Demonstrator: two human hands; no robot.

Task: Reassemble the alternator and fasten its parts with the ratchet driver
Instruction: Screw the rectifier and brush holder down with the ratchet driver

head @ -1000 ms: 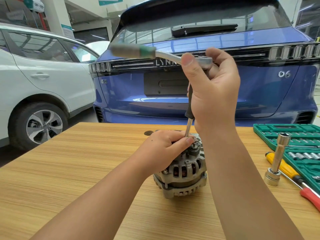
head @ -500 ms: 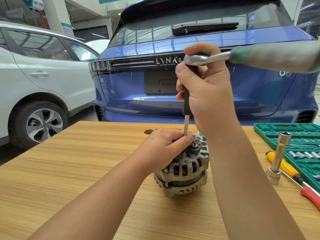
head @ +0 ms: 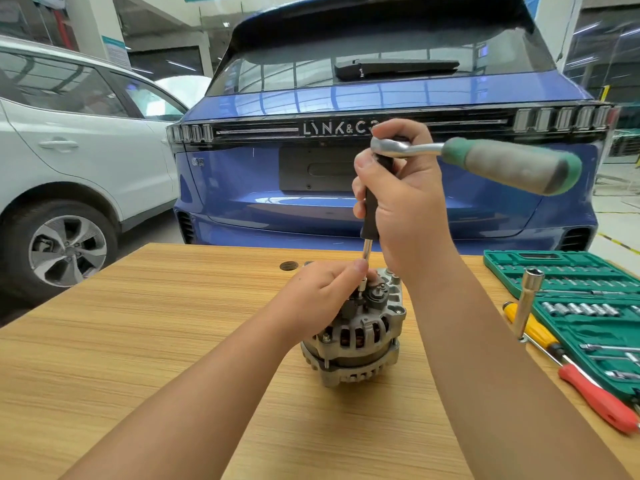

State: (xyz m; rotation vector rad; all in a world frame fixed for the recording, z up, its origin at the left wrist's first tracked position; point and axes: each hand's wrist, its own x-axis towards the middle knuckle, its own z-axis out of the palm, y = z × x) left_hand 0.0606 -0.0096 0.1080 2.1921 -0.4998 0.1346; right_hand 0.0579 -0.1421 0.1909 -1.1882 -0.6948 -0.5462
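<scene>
A silver alternator [head: 360, 337] stands upright on the wooden table [head: 166, 323]. My left hand [head: 318, 299] grips its top, thumb against the thin metal shaft. A ratchet driver [head: 502, 161] with a green and grey handle points right, its chrome head above a black extension [head: 372, 206] that runs straight down to a small socket on the alternator's top. My right hand [head: 405, 202] is wrapped round the black extension just under the ratchet head.
An open green socket set case [head: 581, 306] lies at the table's right edge. Beside it stand a tall chrome socket [head: 528, 299] and a yellow and red screwdriver [head: 571, 368]. A blue car [head: 346, 98] and a white car [head: 69, 150] are parked behind the table.
The ratchet handle swung from pointing left to pointing right, then dipped slightly. My left hand stayed on the alternator and the right hand stayed on the extension.
</scene>
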